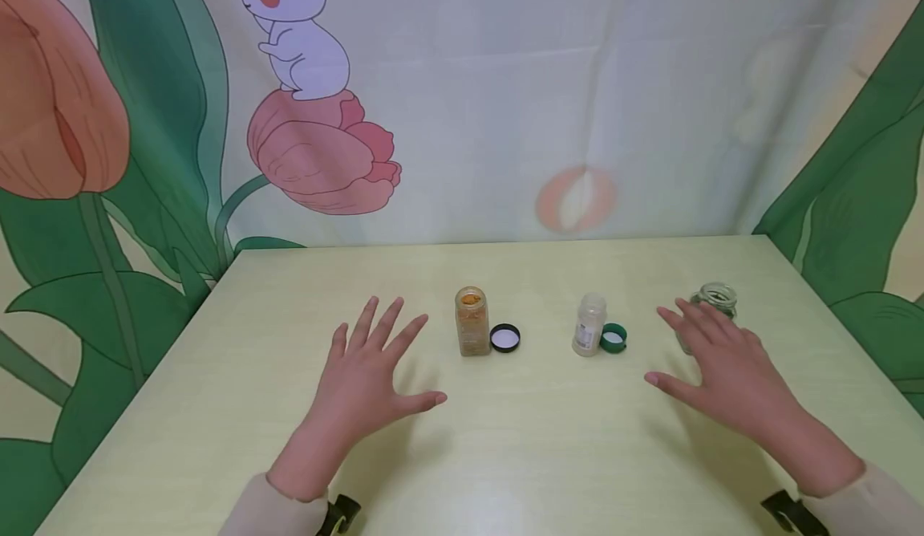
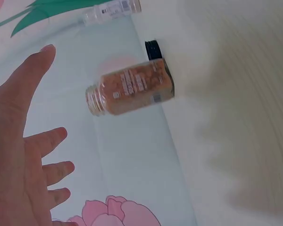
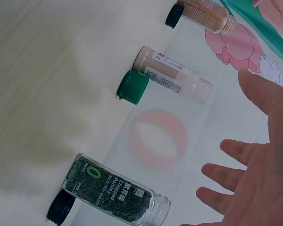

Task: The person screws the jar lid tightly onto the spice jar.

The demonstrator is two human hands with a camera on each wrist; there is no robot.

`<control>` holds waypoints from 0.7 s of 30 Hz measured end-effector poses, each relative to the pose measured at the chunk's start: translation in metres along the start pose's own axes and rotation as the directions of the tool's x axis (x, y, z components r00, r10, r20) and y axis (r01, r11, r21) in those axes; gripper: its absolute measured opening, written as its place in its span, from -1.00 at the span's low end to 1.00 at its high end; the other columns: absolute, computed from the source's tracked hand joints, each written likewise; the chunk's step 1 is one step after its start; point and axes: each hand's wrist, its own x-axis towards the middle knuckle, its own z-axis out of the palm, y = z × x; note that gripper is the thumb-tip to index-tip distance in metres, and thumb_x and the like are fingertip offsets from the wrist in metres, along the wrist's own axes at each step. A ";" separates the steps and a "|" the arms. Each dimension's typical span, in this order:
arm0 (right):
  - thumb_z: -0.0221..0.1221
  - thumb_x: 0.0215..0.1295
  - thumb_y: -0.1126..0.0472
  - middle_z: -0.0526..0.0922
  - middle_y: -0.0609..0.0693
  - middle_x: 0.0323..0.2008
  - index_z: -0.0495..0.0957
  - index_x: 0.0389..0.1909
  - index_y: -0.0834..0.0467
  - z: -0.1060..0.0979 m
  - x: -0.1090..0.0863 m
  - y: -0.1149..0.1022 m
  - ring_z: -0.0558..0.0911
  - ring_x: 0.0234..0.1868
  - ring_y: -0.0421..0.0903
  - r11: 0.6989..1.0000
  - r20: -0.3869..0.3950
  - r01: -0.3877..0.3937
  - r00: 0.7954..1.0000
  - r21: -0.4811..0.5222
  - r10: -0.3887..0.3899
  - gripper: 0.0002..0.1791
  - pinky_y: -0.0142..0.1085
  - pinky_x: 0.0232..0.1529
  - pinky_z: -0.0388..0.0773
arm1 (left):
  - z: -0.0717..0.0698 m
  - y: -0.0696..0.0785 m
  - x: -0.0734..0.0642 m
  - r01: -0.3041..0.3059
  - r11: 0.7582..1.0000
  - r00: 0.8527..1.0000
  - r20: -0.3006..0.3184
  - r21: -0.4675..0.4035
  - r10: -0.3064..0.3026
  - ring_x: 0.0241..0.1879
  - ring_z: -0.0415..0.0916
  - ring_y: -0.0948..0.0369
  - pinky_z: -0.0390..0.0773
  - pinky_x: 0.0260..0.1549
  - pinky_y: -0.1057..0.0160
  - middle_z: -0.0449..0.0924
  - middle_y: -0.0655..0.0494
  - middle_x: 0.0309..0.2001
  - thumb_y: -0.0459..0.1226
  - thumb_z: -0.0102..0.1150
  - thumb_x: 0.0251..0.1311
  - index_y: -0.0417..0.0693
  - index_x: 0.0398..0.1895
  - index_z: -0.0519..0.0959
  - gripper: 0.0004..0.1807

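Note:
My left hand (image 1: pixel 361 387) hovers with fingers spread, left of a glass jar of orange-brown spice (image 1: pixel 473 323) that stands uncapped. A black cap (image 1: pixel 505 338) lies beside that jar, its white inside facing up. Toward the middle right is a small clear bottle (image 1: pixel 590 326) with pale powder, open at the top, and a green cap (image 1: pixel 613 338) next to it. My right hand (image 1: pixel 736 375), fingers spread and holding nothing, partly hides an uncapped jar of chopped parsley (image 1: pixel 718 298) in the head view. The right wrist view shows this parsley jar with another black cap (image 3: pixel 61 207) at its base.
The pale table (image 1: pixel 505 456) carries the jars in a row toward its far side. Behind it hangs a curtain (image 1: pixel 469 103) printed with tulips, leaves and a white animal. Dark straps (image 1: pixel 339 513) circle the sleeved wrists.

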 end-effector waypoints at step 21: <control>0.39 0.26 0.07 0.62 0.34 0.21 0.54 0.26 0.27 -0.005 -0.016 0.011 0.54 0.24 0.38 0.999 -0.222 0.029 0.975 0.044 -0.018 -0.39 0.35 0.15 0.46 | -0.005 0.044 -0.012 -0.072 0.968 0.997 0.011 -0.239 0.077 0.41 0.46 -0.05 0.58 0.24 -0.15 0.48 -0.02 0.43 0.19 0.43 0.09 0.10 0.46 0.43 -0.13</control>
